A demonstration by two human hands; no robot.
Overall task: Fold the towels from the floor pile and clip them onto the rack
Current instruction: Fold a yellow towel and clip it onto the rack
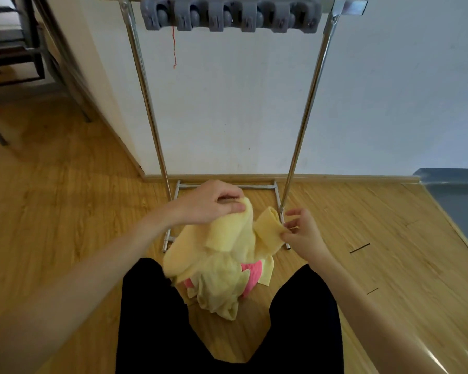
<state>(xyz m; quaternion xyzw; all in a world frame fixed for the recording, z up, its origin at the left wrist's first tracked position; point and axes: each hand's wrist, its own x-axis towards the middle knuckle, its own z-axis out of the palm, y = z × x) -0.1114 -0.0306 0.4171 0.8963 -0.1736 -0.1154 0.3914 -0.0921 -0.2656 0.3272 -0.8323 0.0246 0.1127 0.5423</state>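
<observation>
Wooden floor (65, 211), white wall behind chrome rack (143, 90) with grey clips (230, 17) at top. Pale yellow towel (227, 238) lifted mid-frame over floor pile (227, 287); left hand (208, 202) grips one edge, right hand (300, 230) fingers pinch another. Step: unfurling before folding. Next: find matching corners.

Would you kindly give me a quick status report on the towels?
Left hand and right hand each pinch the pale yellow towel. Floor pile below it. Grey clip bar holds no towels. Nothing obstructing.
</observation>
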